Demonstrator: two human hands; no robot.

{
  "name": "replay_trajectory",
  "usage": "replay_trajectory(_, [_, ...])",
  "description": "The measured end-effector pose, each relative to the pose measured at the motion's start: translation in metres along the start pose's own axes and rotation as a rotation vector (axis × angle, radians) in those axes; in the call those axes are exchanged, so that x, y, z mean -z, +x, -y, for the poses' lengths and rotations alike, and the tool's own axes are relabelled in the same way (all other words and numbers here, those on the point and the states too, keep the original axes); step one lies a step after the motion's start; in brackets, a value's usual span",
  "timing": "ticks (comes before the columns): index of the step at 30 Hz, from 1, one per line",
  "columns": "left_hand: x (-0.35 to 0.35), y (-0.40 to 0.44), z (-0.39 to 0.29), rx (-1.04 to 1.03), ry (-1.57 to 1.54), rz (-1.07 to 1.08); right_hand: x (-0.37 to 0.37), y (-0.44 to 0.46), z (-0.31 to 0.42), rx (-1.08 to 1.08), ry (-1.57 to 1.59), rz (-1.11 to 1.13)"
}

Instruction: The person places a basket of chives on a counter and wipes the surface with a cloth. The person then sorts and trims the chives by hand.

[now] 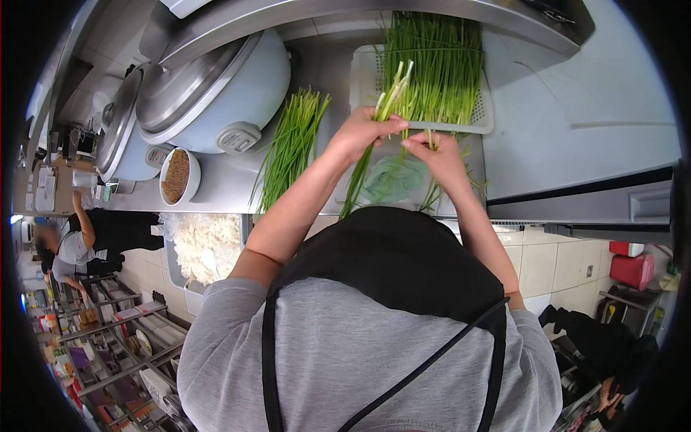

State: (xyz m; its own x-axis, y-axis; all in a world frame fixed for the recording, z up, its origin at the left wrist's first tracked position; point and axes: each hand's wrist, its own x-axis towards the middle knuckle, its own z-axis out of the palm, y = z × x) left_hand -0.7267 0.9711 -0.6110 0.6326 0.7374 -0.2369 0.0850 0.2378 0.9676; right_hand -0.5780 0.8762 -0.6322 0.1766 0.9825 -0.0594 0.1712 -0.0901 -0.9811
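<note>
My left hand (362, 132) is closed around a small bunch of chives (392, 92), pale stem ends up and green leaves hanging down toward my apron. Close beside it, my right hand (440, 155) pinches a chive stalk between thumb and fingertips. Just beyond both hands, a thick pile of chives (435, 68) lies in a white perforated basket (366, 72). Another bundle of chives (291, 147) rests on the steel counter (327, 155) to the left. Below my hands is a crumpled pale green plastic bag (393, 179), with loose green bits near it.
Two large lidded rice cookers (248, 93) stand at the left, near a white bowl of brown granules (176, 176). A tub of chopped white food (205, 248) sits lower left. A steel shelf edge (345, 14) crosses above. Other people are at far left and lower right.
</note>
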Motion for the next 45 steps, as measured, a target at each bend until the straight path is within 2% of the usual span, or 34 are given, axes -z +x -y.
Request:
replay_trajectory(7, [0.01,-0.004,-0.007,0.02,0.042,0.023,0.015,-0.004,0.013,0.003,0.082,-0.185])
replay_trajectory(10, [0.017,-0.009,-0.01,0.031,0.081,0.132,0.03,-0.008,0.014,-0.011,0.089,-0.237])
replay_trajectory(15, [0.026,-0.009,-0.004,0.036,0.078,0.085,0.046,-0.024,-0.002,-0.033,-0.02,-0.185])
replay_trajectory(17, [0.025,-0.01,-0.007,0.037,0.069,0.08,0.048,-0.032,-0.014,-0.045,-0.217,-0.121])
replay_trajectory(18, [0.024,-0.01,-0.007,0.037,0.062,0.076,0.05,-0.036,-0.02,-0.048,-0.218,-0.123])
replay_trajectory(20, [0.024,-0.009,-0.006,0.048,0.07,0.084,0.053,-0.042,-0.032,-0.096,-0.41,-0.02])
replay_trajectory(24, [0.023,-0.008,-0.003,0.059,0.091,0.093,0.057,-0.045,-0.05,-0.217,-0.485,0.119])
replay_trajectory(27, [0.02,-0.008,0.002,0.058,0.087,0.083,0.059,-0.037,-0.059,-0.291,-0.667,0.085])
replay_trajectory(29, [0.018,-0.007,0.007,0.071,0.093,0.092,0.057,-0.034,-0.049,-0.077,-0.759,-0.218])
replay_trajectory(30, [0.018,-0.006,0.008,0.084,0.099,0.1,0.056,-0.032,-0.044,-0.075,-0.759,-0.218])
replay_trajectory(33, [0.012,-0.007,0.007,0.113,0.107,0.136,0.049,-0.026,-0.022,-0.005,-0.649,-0.283])
replay_trajectory(35, [0.002,-0.01,0.007,0.113,0.096,0.175,0.034,-0.021,-0.001,0.132,-0.235,-0.287])
replay_trajectory(36, [-0.001,-0.01,0.007,0.113,0.084,0.211,0.028,-0.017,0.001,0.133,-0.236,-0.29])
replay_trajectory(38, [-0.006,-0.01,0.011,0.11,0.09,0.237,0.022,-0.009,0.006,0.077,0.047,-0.255])
replay_trajectory(42, [-0.004,-0.012,0.007,0.093,0.085,0.225,0.024,-0.002,0.007,-0.004,0.212,-0.165])
replay_trajectory(44, [-0.002,-0.01,0.006,0.102,0.068,0.214,0.011,0.001,0.012,0.096,0.61,-0.367])
replay_trajectory(45, [-0.002,-0.009,0.007,0.115,0.052,0.21,0.008,0.001,0.014,0.094,0.609,-0.364])
